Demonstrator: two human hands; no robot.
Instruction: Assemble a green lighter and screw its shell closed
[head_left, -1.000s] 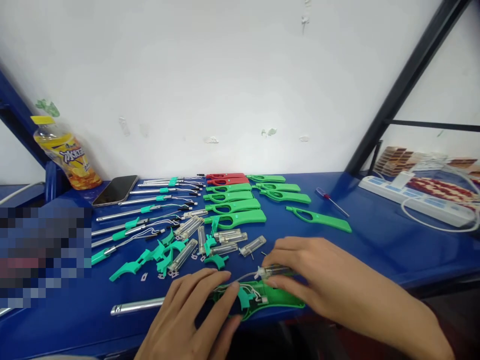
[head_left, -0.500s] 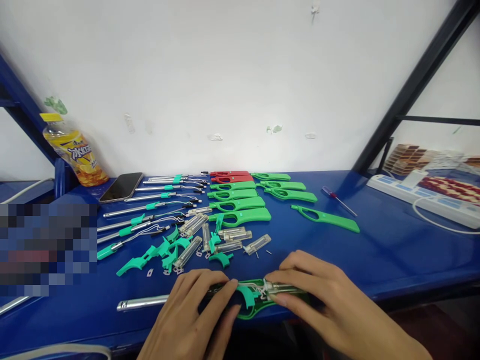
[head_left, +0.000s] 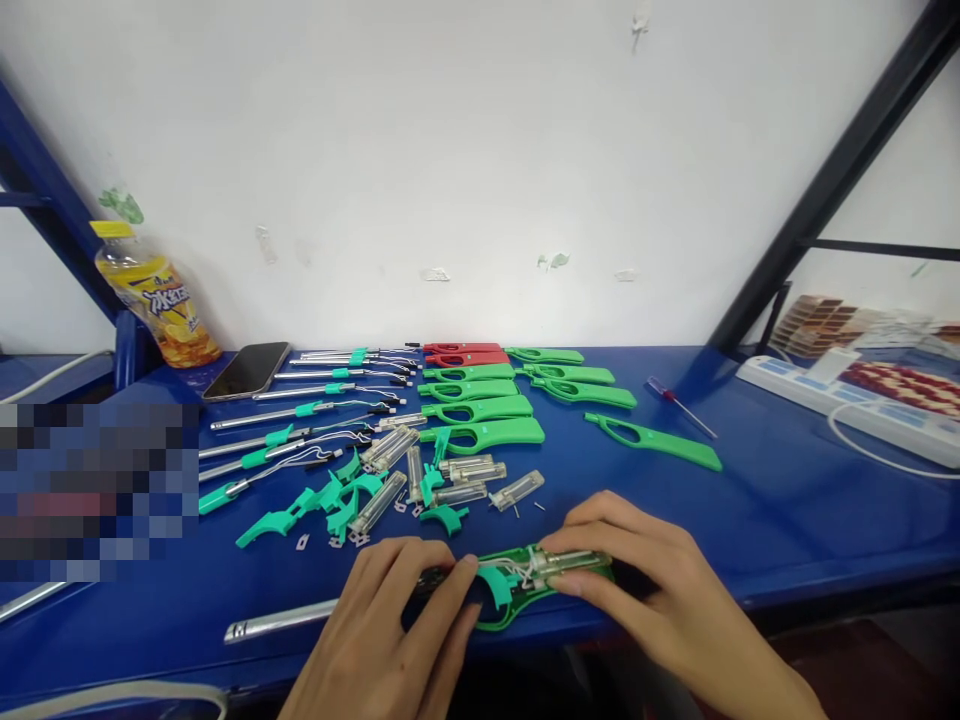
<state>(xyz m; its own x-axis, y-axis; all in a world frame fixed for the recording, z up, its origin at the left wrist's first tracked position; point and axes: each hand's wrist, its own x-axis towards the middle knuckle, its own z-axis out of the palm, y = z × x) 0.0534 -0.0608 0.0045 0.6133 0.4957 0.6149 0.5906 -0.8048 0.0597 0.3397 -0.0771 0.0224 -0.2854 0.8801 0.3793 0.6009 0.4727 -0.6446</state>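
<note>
At the table's front edge lies an open green casing [head_left: 496, 624] with a teal trigger [head_left: 496, 584] and white wires inside. My left hand [head_left: 401, 610] is closed on the casing's left end, where a metal tube [head_left: 281, 621] sticks out to the left. Between the thumb and fingers of my right hand [head_left: 637, 575] is a clear fuel tank [head_left: 574, 562], lying over the casing's right part. Behind my hands are loose clear tanks [head_left: 379, 502] and several teal triggers [head_left: 274, 525].
Metal tubes with wires [head_left: 274, 413] lie at the left, near a phone [head_left: 247, 371] and a bottle [head_left: 161, 305]. Green casings [head_left: 499, 432] and red casings [head_left: 465, 359] lie mid-table. A screwdriver [head_left: 681, 406] and a power strip [head_left: 847, 405] are at the right.
The clear tank in my right hand has tilted and moved slightly, and now lies more along the green casing. The protruding metal tube has dipped a little at its left tip.
</note>
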